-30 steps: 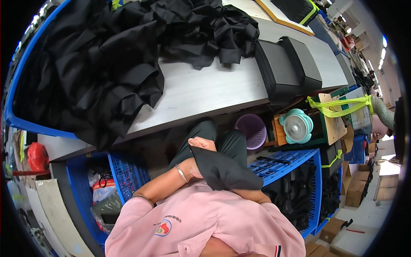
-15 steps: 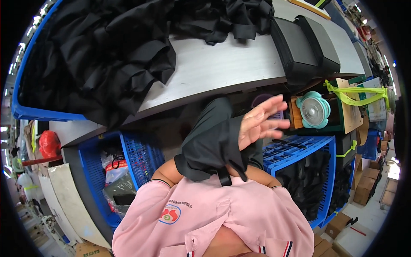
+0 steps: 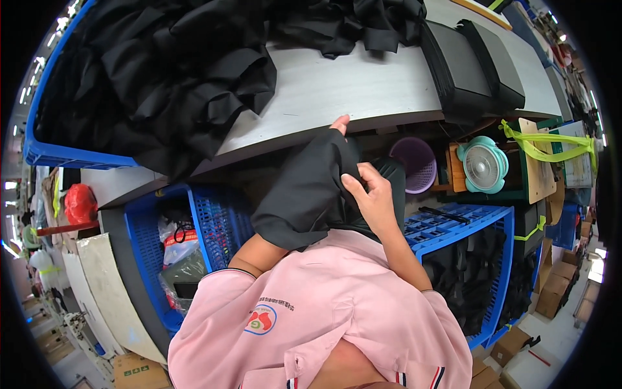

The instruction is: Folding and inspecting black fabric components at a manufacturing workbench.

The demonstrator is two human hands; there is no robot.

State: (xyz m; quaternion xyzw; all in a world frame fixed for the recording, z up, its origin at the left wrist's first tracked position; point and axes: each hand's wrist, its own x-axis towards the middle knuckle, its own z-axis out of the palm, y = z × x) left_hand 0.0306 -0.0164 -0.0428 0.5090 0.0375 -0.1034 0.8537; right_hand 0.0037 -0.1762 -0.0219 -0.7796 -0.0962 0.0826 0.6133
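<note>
A black fabric piece (image 3: 301, 188) hangs like a loose tube over my left forearm, reaching from near the elbow to the fingers. Stretched fingertips of my left hand (image 3: 340, 124) poke out of its far end, close to the table's front edge; the palm is hidden inside. On the right side of the cloth, my right hand (image 3: 376, 198) has closed thumb and fingers at its edge. Dark trousers show beneath the fabric, over my lap.
A blue crate (image 3: 78, 155) heaped with black cloth stands on the grey table (image 3: 350, 84), with black stacked pieces (image 3: 457, 65) at right. Below are blue baskets (image 3: 146, 240), another blue basket (image 3: 502, 259), a purple bin (image 3: 414, 165) and a teal fan (image 3: 483, 165).
My left hand has swung from the right toward the table and mostly slipped inside the fabric. My right hand has come out from behind the cloth to its right edge.
</note>
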